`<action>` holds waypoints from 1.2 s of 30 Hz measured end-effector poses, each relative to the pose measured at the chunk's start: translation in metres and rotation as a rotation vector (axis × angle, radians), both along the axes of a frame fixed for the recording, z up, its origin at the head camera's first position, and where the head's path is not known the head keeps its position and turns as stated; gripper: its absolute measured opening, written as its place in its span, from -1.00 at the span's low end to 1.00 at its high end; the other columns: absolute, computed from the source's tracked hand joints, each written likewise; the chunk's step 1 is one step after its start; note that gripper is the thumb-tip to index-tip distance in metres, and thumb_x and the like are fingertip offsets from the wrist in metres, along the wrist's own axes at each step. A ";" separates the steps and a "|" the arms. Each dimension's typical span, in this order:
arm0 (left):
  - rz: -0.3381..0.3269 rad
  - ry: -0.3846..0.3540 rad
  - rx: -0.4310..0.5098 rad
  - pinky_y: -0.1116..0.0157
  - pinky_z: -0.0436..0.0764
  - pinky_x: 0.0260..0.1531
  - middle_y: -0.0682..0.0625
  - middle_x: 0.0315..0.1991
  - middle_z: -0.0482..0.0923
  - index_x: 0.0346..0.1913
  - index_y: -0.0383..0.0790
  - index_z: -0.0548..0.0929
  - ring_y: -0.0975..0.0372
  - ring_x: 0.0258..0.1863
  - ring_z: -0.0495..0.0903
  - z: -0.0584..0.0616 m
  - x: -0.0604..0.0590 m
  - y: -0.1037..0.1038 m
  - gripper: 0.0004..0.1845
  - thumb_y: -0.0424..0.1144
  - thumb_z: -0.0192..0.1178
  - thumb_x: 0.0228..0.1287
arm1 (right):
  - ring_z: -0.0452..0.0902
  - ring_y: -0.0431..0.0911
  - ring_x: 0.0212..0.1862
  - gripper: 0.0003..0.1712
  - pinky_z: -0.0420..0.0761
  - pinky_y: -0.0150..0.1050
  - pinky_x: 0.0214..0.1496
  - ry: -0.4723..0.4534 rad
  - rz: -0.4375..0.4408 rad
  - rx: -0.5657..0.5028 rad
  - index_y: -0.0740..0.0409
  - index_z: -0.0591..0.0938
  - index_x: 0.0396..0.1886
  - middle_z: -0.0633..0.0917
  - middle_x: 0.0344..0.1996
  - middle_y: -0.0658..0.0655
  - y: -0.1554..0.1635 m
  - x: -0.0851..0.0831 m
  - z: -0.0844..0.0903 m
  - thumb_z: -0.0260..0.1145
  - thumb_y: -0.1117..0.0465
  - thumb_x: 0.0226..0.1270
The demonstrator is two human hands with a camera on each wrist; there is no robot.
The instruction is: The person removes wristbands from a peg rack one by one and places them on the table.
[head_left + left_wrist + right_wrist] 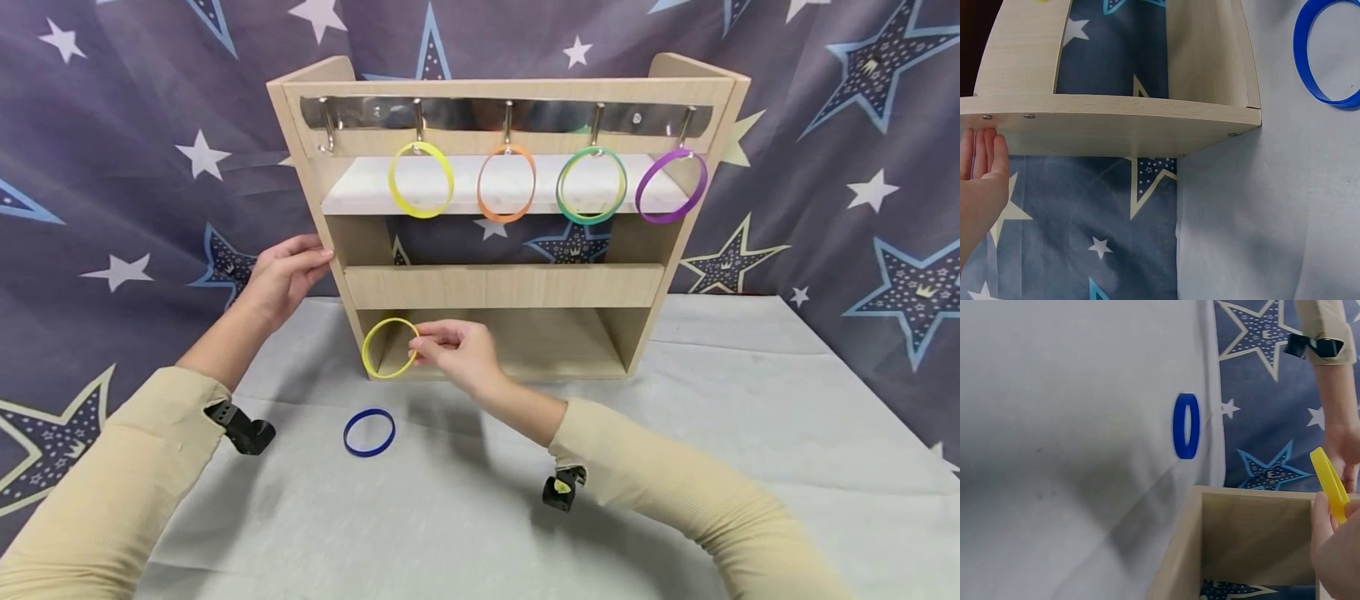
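My right hand pinches a thin yellow silicone wristband between thumb and fingers, in front of the lower left opening of a wooden shelf unit. In the right wrist view the wristband appears nearly edge-on beside the fingertips. My left hand touches the unit's left outer side with its fingertips; in the left wrist view these fingers look straight against the panel. A blue wristband lies on the table in front of the unit, apart from both hands.
Across the unit's top runs a metal rail with several hooks. From them hang a yellow wristband, an orange one, a green one with yellow showing inside, and a purple one. A star-patterned cloth hangs behind.
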State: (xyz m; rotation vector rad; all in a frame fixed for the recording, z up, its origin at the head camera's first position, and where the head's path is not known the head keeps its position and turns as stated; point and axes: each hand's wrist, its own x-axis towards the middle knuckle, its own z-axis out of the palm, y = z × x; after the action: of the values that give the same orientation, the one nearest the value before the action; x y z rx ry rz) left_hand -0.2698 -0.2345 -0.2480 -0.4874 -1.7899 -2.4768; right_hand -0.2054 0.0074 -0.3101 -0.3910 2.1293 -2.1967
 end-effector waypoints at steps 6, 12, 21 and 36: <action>0.010 -0.009 -0.015 0.48 0.63 -0.07 0.02 -0.25 0.68 -0.25 -0.28 0.67 0.30 -0.22 0.68 0.001 0.001 0.000 -0.84 -0.51 0.11 0.28 | 0.74 0.18 -0.25 -0.75 0.74 -0.12 -0.15 -0.053 0.002 0.060 0.43 0.66 -0.10 0.73 -0.23 0.44 0.003 -0.001 -0.010 0.33 0.45 0.20; 0.012 -0.008 -0.014 0.48 0.63 -0.07 0.02 -0.26 0.69 -0.26 -0.27 0.67 0.30 -0.23 0.68 0.002 0.001 0.001 -0.85 -0.51 0.12 0.27 | 0.75 -0.07 -0.40 -0.77 0.75 -0.14 -0.16 -0.084 0.016 0.091 0.43 0.68 -0.14 0.74 -0.25 0.42 0.008 -0.001 -0.023 0.32 0.45 0.19; 0.012 -0.010 -0.005 0.48 0.62 -0.06 0.01 -0.25 0.67 -0.26 -0.28 0.67 0.30 -0.23 0.67 0.000 0.001 0.001 -0.85 -0.52 0.11 0.27 | 0.68 -0.19 -0.47 -0.74 0.72 -0.03 -0.10 -0.133 0.062 0.144 0.50 0.64 -0.11 0.72 -0.25 0.46 0.013 0.003 -0.045 0.29 0.46 0.20; 0.017 -0.016 -0.010 0.49 0.62 -0.06 0.02 -0.24 0.68 -0.25 -0.26 0.67 0.31 -0.21 0.67 0.001 0.002 0.000 -0.84 -0.51 0.12 0.27 | 0.69 -0.17 -0.50 -0.77 0.75 -0.26 -0.28 -0.278 0.103 0.240 0.47 0.66 -0.16 0.75 -0.30 0.37 0.016 0.012 -0.075 0.33 0.43 0.18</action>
State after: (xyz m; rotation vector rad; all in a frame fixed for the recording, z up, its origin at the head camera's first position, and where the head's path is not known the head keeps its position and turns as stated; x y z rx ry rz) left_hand -0.2677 -0.2340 -0.2470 -0.4522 -1.8054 -2.4694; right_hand -0.1936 0.0237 -0.3852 -0.1640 2.1314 -1.7929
